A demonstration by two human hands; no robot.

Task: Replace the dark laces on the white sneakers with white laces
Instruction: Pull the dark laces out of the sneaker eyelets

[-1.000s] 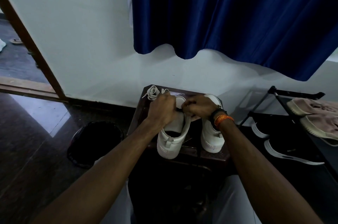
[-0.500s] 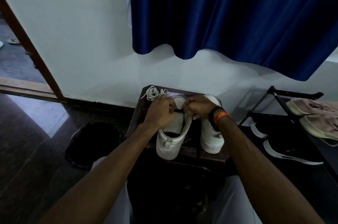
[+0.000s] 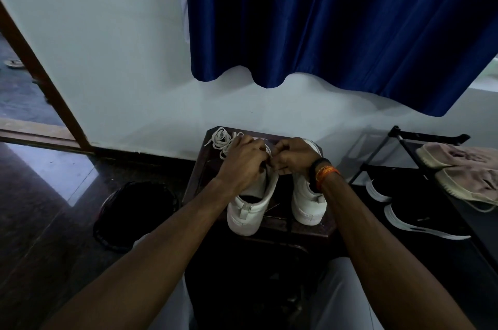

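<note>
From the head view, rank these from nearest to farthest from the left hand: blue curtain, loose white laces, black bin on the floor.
From the left hand:
1. Loose white laces, on the stool just behind the hand.
2. Black bin, on the floor down to its left.
3. Blue curtain, hanging on the wall above.

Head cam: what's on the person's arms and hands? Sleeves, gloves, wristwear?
Both forearms are bare, with no sleeves in view and no gloves. The left hand and its wrist carry nothing visible. By the right hand, the wrist wears a black band and beside it an orange thread band. No rings can be made out.
</note>
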